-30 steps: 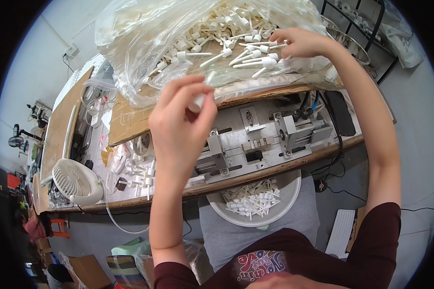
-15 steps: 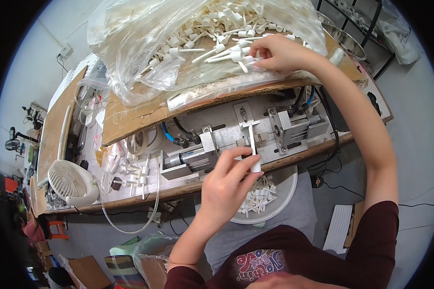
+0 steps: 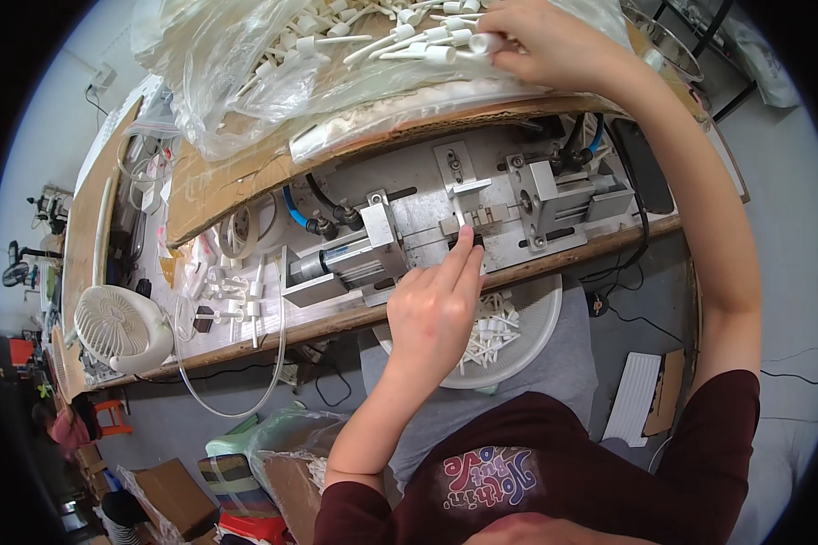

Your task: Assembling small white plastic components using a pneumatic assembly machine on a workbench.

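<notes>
My left hand point(image 3: 434, 309) reaches over the metal fixture point(image 3: 483, 218) at the middle of the bench. Its index and middle fingers are stretched forward, and the index fingertip meets a white stemmed plastic piece point(image 3: 461, 207) lying in the fixture. The thumb is hidden. At the far right, my right hand point(image 3: 554, 41) pinches a white plastic cap with a stem point(image 3: 487, 44) between thumb and fingers. Beside it, a heap of similar white stemmed caps point(image 3: 400, 38) lies on a clear plastic bag point(image 3: 200, 100), spread over cardboard.
Metal cylinder units point(image 3: 350, 259) flank the fixture, with blue and black hoses. A cardboard sheet point(image 3: 232, 186) overhangs the bench's back. A white fan point(image 3: 123, 329) stands at left, near loose white parts point(image 3: 236, 300). Below the bench edge, a white basket point(image 3: 545, 341) holds several pieces.
My left hand has brought the white stemmed piece down into the fixture and straightened its fingers over it. My right hand now pinches a cap at the heap. The whole view has shifted slightly.
</notes>
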Available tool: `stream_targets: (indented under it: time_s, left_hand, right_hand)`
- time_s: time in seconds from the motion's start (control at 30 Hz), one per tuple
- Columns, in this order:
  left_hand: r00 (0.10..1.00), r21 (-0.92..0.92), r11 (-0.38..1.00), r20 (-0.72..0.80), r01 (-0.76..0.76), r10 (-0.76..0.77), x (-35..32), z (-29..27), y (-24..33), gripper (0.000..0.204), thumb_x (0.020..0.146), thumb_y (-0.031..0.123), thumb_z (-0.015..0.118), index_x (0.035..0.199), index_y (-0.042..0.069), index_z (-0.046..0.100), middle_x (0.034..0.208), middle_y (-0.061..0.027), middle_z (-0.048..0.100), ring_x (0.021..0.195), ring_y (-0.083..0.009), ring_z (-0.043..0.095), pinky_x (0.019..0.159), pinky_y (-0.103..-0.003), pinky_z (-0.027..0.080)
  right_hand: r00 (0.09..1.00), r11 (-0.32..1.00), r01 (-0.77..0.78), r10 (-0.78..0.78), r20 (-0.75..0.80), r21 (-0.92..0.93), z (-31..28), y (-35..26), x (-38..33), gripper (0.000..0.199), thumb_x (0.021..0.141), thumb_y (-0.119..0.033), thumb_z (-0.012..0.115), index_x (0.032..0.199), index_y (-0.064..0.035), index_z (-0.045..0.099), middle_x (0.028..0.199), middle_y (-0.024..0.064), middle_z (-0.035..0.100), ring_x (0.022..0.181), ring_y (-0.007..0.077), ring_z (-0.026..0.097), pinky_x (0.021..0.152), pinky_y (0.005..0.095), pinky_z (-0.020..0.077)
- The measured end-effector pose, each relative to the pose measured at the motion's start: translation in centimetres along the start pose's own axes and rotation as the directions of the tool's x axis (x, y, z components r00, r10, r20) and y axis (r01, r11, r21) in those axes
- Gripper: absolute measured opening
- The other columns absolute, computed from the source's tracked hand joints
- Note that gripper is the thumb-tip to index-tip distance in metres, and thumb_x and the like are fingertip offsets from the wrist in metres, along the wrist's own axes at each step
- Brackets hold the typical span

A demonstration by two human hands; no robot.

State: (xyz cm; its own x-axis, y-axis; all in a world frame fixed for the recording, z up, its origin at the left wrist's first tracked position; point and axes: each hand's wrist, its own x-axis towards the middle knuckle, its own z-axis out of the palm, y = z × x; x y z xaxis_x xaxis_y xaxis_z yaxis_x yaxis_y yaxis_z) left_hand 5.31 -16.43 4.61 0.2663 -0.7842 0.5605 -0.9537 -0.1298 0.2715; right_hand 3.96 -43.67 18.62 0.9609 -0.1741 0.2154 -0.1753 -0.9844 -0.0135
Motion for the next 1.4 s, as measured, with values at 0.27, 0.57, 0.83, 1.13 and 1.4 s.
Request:
stream_targets:
  time_s: [0.27,0.57,0.83,1.13,1.4]
  left_hand:
    - [0.999,-0.011,0.999,0.023,0.041,-0.041,-0.2,-0.1,-0.2,0.028,0.075,0.011,0.081,0.101,0.004,0.074,0.118,-0.0053,0.073,0.059,-0.0185,0.063,0.058,-0.028,0.051]
    - [0.948,-0.435,0.900,-0.277,0.023,-0.158,0.3,-0.6,1.1,0.044,0.071,0.005,0.086,0.111,0.000,0.068,0.101,-0.0130,0.072,0.081,-0.0223,0.071,0.070,-0.032,0.058]
    - [0.988,-0.325,0.937,-0.046,0.127,-0.150,-1.2,-1.2,0.4,0.030,0.075,0.005,0.081,0.104,0.001,0.073,0.108,-0.0097,0.070,0.078,-0.0203,0.069,0.066,-0.032,0.056]
    - [0.999,0.008,1.000,0.049,0.000,0.000,0.4,-0.6,-0.2,0.027,0.076,0.011,0.081,0.102,0.004,0.075,0.116,-0.0072,0.073,0.069,-0.0193,0.068,0.059,-0.029,0.050]
    - [0.995,-0.174,0.984,0.095,0.039,-0.023,2.0,-2.5,-0.8,0.027,0.077,0.012,0.083,0.101,0.004,0.075,0.105,-0.0074,0.075,0.065,-0.0139,0.067,0.056,-0.025,0.050]
  right_hand:
    - [0.956,0.997,-0.071,0.078,-0.284,0.035,-2.1,-2.4,-3.9,0.014,0.082,-0.008,0.064,0.091,0.0029,0.064,0.094,0.0201,0.065,0.095,0.0362,0.064,0.086,0.0439,0.0503]
    - [0.943,0.627,-0.091,0.304,-0.135,0.774,5.0,-11.6,-13.5,0.025,0.086,-0.009,0.075,0.109,0.0001,0.070,0.081,0.0057,0.063,0.061,0.0103,0.055,0.054,0.0252,0.0439]
    - [0.910,0.405,-0.140,0.413,-0.044,0.904,6.3,-11.2,-15.9,0.026,0.090,-0.004,0.072,0.116,-0.0002,0.071,0.099,0.0068,0.065,0.086,0.0105,0.066,0.071,0.0242,0.0537]
    - [0.920,0.393,0.144,0.286,-0.270,0.908,6.1,-10.7,-16.6,0.048,0.082,-0.001,0.077,0.127,0.0048,0.061,0.131,0.0168,0.058,0.109,0.0208,0.063,0.099,0.0326,0.0498]
    - [0.911,0.716,0.073,0.236,-0.338,0.695,7.5,-11.0,-17.3,0.033,0.078,-0.002,0.079,0.110,-0.0015,0.068,0.126,0.0142,0.064,0.101,0.0226,0.068,0.076,0.0311,0.0588]
